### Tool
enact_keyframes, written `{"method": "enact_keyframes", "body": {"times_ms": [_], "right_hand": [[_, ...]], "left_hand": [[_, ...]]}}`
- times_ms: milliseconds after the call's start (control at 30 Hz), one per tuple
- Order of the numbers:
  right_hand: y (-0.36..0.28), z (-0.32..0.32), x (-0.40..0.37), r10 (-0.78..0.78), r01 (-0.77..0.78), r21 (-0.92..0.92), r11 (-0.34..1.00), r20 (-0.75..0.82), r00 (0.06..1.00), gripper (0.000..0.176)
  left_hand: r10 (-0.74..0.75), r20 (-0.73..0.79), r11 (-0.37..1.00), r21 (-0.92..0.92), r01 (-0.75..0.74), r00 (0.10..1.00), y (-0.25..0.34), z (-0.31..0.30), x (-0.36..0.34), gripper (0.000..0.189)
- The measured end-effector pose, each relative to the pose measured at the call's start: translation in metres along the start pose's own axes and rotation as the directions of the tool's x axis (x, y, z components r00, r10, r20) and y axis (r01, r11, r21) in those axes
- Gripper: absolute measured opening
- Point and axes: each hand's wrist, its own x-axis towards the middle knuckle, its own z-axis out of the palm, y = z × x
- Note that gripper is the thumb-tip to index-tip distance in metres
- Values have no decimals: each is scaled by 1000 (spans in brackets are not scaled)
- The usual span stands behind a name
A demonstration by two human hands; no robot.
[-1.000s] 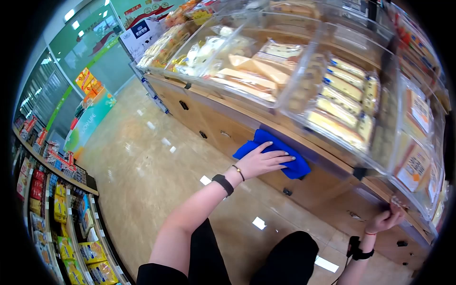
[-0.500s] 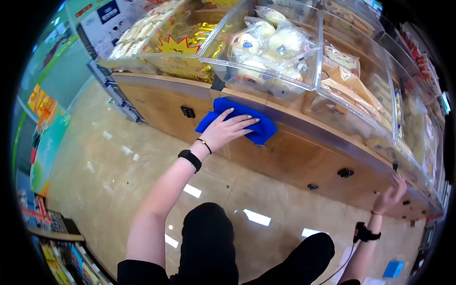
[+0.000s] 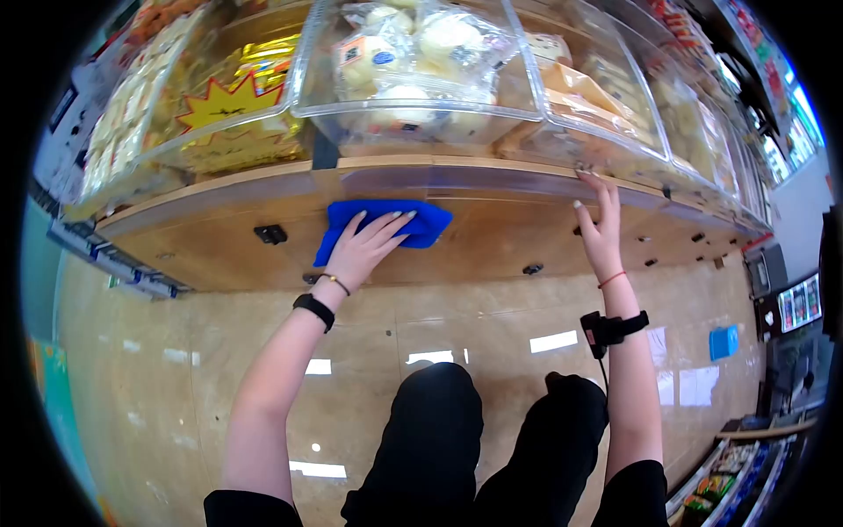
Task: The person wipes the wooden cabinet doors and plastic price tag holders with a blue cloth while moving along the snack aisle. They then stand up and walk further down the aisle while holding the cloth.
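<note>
My left hand [image 3: 364,246] presses a blue cloth [image 3: 421,224] against the wooden cabinet front [image 3: 492,228], just below its top edge. Its fingers are extended across the cloth, which is partly hidden under the palm. To the right, my right hand [image 3: 601,220] is raised at the same cabinet front with fingers apart and nothing in it. Its fingertips reach the ledge under the clear bins. Above the cloth, a clear plastic bin [image 3: 421,112] holds wrapped white buns [image 3: 452,39].
Another bin holds gold-wrapped packets [image 3: 263,57] behind a yellow starburst sign [image 3: 230,107]. Black latches [image 3: 270,234] stick out from the cabinet. On the shiny floor [image 3: 351,395] my knees are close by; a blue box [image 3: 724,342] lies right, near a low shelf [image 3: 733,474].
The view has swung round to face the cabinet more squarely. My right hand has come up and inward along the cabinet to the ledge. My left hand stays on the cloth.
</note>
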Motion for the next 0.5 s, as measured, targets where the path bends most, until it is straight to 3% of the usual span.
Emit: {"method": "enact_keyframes", "body": {"times_ms": [200,267,400,500], "right_hand": [[14,8,-1,40,-37,65,997,-58,998,37],[15,11,-3,25,-25,0,1000,-73,997,36],[19,12,-2,-8,7,-12,1000,-82,997,34],[19,16,-3,-26,29,20,999,-149,988,34]], "left_hand": [[92,196,996,-40,-86,976,8,80,-58,35],[125,228,991,-72,-111,966,13,100,-70,34],[165,236,976,-178,-124,958,10,104,-74,32],[98,216,995,-46,-90,971,-1,68,-54,31]]}}
